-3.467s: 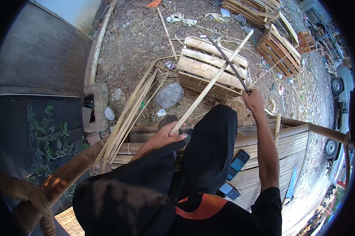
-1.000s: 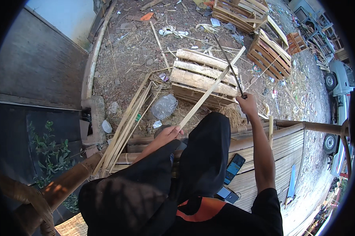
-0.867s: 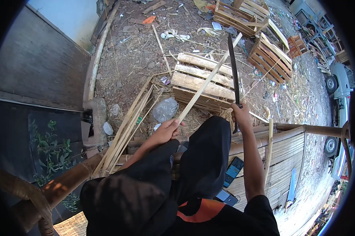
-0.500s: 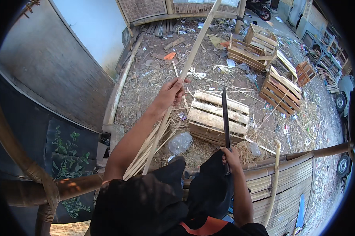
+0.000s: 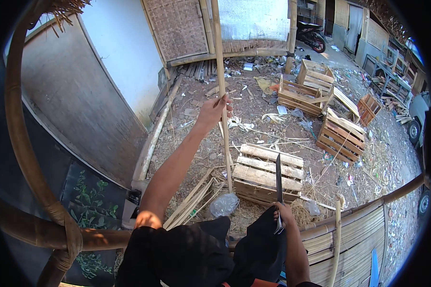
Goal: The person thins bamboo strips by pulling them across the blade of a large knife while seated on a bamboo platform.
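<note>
Your left hand (image 5: 214, 109) grips the bamboo strip (image 5: 220, 91) raised upright over the yard, your right hand (image 5: 283, 215) clenches the knife (image 5: 278, 178) near your knee, blade apart from it, so cutting looks unstarted.

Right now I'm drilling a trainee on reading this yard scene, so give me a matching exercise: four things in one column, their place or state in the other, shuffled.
Things:
1. bamboo strip
2. long knife
3. wooden pallet
4. clear plastic bottle

Places or states:
A. lying on the ground beside the pallet
B. held upright in the left hand
C. flat on the dirt, slats up
D. gripped in the right hand, blade pointing away

Pairs: 1-B, 2-D, 3-C, 4-A
</note>
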